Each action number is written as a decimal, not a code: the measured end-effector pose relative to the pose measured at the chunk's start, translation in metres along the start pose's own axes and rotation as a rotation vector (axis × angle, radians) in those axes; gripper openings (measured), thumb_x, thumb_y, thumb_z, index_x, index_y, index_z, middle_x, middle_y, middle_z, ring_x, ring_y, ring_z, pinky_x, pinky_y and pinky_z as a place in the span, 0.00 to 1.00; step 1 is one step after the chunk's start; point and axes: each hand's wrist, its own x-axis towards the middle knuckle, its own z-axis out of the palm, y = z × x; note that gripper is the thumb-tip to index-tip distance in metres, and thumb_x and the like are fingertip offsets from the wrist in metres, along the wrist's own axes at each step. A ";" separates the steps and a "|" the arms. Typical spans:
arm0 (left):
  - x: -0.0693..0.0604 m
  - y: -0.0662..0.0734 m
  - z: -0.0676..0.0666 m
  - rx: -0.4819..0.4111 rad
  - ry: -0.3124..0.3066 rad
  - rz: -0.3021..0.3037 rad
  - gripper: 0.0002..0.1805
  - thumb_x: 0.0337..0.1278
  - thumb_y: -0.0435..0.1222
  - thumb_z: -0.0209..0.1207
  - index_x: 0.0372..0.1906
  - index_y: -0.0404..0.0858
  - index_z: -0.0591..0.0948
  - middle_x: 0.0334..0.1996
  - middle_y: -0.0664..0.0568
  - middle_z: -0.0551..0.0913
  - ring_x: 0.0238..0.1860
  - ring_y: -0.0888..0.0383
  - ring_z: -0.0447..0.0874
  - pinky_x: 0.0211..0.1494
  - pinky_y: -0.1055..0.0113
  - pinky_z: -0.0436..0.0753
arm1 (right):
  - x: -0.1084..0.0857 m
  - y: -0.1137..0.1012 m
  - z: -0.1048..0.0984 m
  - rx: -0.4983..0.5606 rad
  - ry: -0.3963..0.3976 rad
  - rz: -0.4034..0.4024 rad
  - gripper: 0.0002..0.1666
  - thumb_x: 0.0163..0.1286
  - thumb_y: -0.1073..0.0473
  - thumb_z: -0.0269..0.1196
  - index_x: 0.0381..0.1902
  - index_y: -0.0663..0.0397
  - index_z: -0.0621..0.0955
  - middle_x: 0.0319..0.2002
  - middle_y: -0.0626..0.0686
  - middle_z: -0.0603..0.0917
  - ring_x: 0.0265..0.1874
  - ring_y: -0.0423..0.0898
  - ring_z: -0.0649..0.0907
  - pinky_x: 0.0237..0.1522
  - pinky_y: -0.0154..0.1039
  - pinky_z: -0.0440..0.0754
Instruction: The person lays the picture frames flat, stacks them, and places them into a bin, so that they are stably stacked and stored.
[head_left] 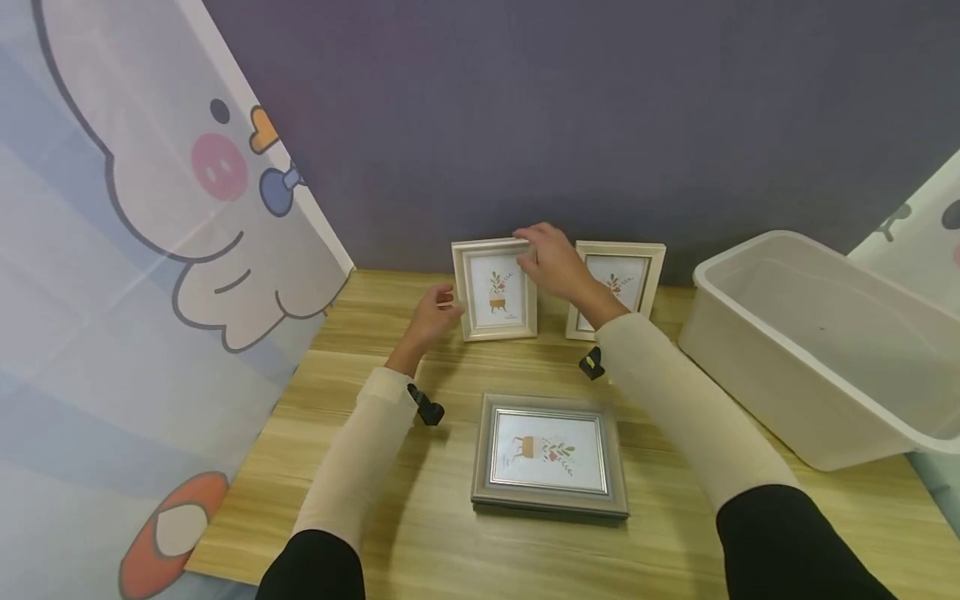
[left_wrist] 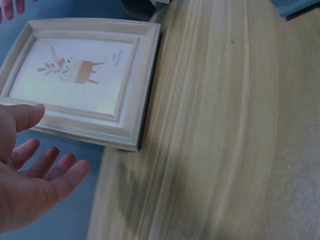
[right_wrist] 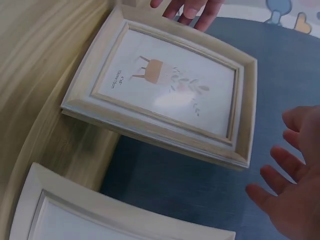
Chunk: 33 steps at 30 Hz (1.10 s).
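One cream picture frame point(head_left: 498, 293) stands near the back edge of a wood-grain desk point(head_left: 431, 525), left of the middle, between a person's left hand point(head_left: 432, 318) and right hand point(head_left: 553, 262). The left hand is at the frame's left side, thumb and fingers well parted; whether the thumb touches the rim cannot be told. The right hand hovers by the upper right corner, wide and holding nothing, a gap showing in the right wrist view. A second cream frame point(head_left: 617, 273) stands farther right; a silver-grey frame point(head_left: 551, 454) lies flat toward the front edge, and a white bin point(head_left: 757, 375) sits along the right edge.
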 end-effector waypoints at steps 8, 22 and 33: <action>0.009 -0.005 0.000 -0.025 -0.012 -0.002 0.33 0.70 0.33 0.60 0.75 0.35 0.64 0.69 0.35 0.71 0.69 0.38 0.71 0.69 0.48 0.78 | 0.030 -0.006 0.012 -0.024 -0.063 0.073 0.32 0.81 0.54 0.53 0.78 0.54 0.64 0.76 0.61 0.65 0.76 0.60 0.63 0.78 0.56 0.62; 0.011 -0.008 0.012 -0.053 -0.024 -0.027 0.29 0.72 0.31 0.57 0.74 0.36 0.66 0.64 0.35 0.73 0.63 0.40 0.77 0.58 0.45 0.85 | 0.034 -0.005 0.026 -0.070 -0.041 0.156 0.23 0.82 0.55 0.50 0.70 0.54 0.75 0.69 0.62 0.75 0.70 0.61 0.71 0.74 0.54 0.67; 0.009 -0.005 0.015 -0.025 -0.028 -0.034 0.29 0.72 0.32 0.56 0.74 0.35 0.66 0.65 0.35 0.72 0.64 0.39 0.76 0.59 0.46 0.85 | 0.033 0.003 0.030 -0.108 0.043 0.149 0.19 0.81 0.59 0.54 0.64 0.51 0.81 0.62 0.60 0.81 0.63 0.61 0.76 0.68 0.53 0.74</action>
